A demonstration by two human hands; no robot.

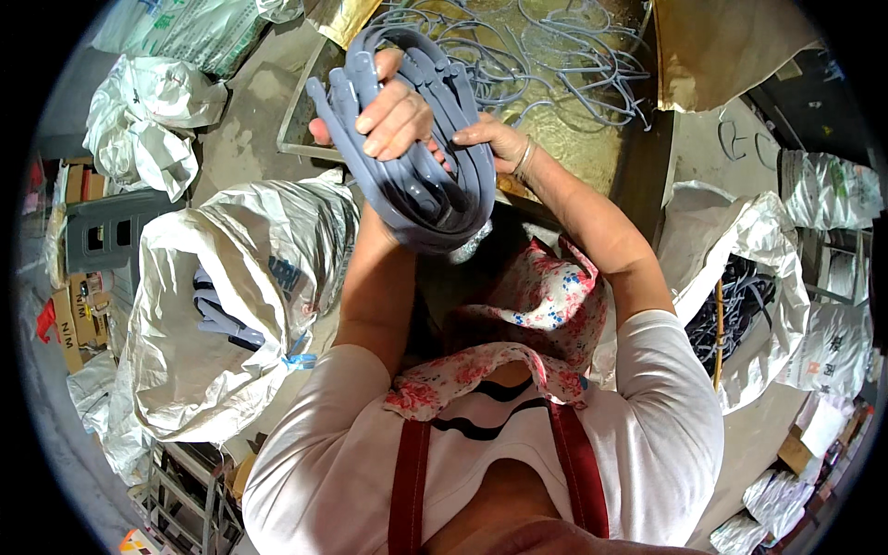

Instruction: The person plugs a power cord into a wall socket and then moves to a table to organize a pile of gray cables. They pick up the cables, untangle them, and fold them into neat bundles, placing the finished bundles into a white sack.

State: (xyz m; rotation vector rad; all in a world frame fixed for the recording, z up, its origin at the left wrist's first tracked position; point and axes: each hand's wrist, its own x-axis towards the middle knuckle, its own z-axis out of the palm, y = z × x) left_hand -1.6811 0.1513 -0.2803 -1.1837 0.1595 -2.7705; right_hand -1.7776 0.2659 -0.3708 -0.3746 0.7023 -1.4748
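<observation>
A thick looped bundle of glossy grey-blue plastic strips (435, 208) is held up in front of me. My left hand (398, 116) has its fingers wrapped around several of the strips near the top of the bundle. At the bundle's right edge is my right hand (499, 143), its thumb pressed on the strips and its other fingers mostly hidden behind them. Beyond my hands, a shallow metal tray (319, 148) contains what looks like liquid, with a loose tangle of thin grey strands (592, 102) in it.
An open white woven sack (176, 351) with grey strips (222, 319) inside stands to my left. To the right, another white sack (777, 342) holds dark thin scraps (735, 310). A dark plastic crate (111, 231) and tied white bags (153, 116) are farther left. Brown sheeting (721, 55) hangs at upper right.
</observation>
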